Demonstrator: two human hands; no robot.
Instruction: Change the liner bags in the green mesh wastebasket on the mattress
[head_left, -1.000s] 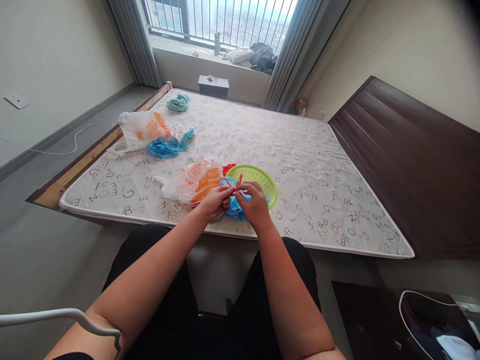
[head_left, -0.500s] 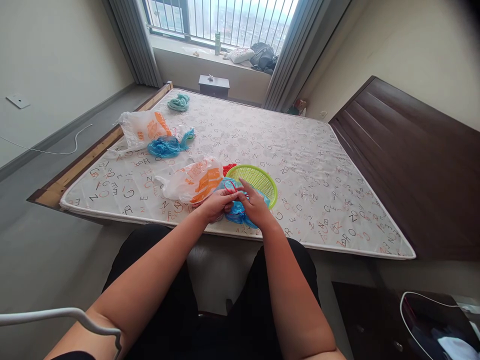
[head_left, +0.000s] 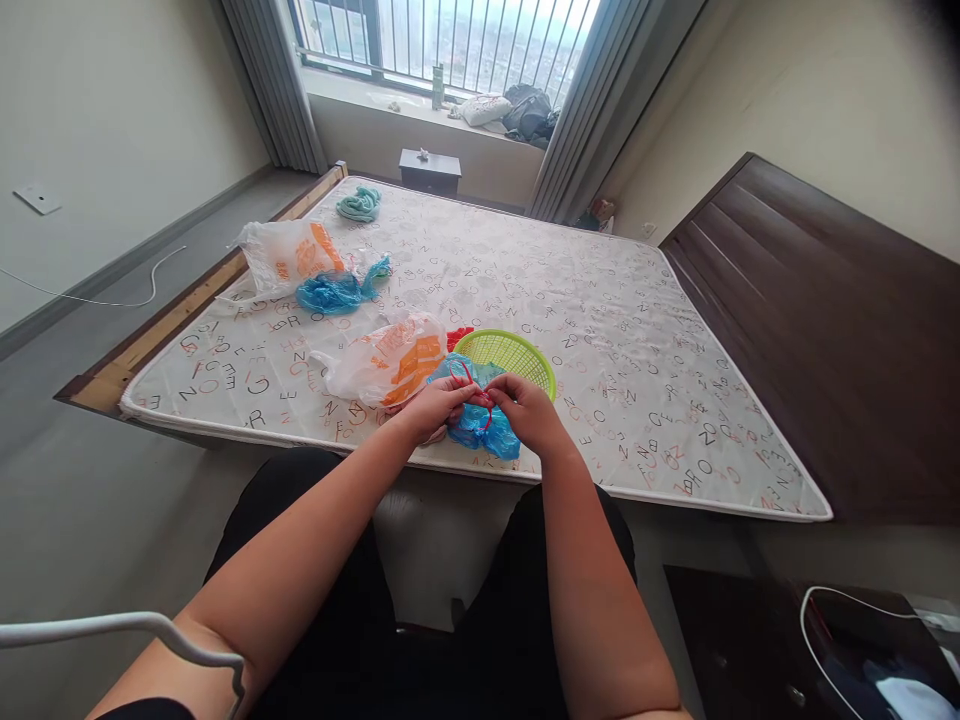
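We find both hands close together above the near edge of the mattress, their fingertips almost meeting. Our left hand (head_left: 441, 402) is mostly closed, thumb and forefinger pinched on a thin, red, string-like strand (head_left: 466, 371), whose loose end sticks up past the fingertips. Our right hand (head_left: 525, 408) is partly curled, with thumb and fingertips drawn together on the same strand; its exact grip is too small for us to make out. We cannot follow the strand where it passes behind the fingers, nor tell whether it is knotted there, but a short red length hangs below, over a crumpled, translucent blue plastic bag (head_left: 496, 437).

That bag lies under and just beyond the hands, which hide its middle, so we cannot tell what it holds. Behind it, a round, lime-green mesh basket (head_left: 551, 372) has its near side covered by the bag and right hand. Just beside the rim, a small bright-red object (head_left: 459, 336) is too hidden to identify. Left of these lies a translucent white plastic bag with orange print (head_left: 379, 355), its contents unclear to us.

Everything rests on a white, letter-printed mattress (head_left: 600, 310). Lower left, a thick white cable (head_left: 112, 626) is cut off by the frame edge.
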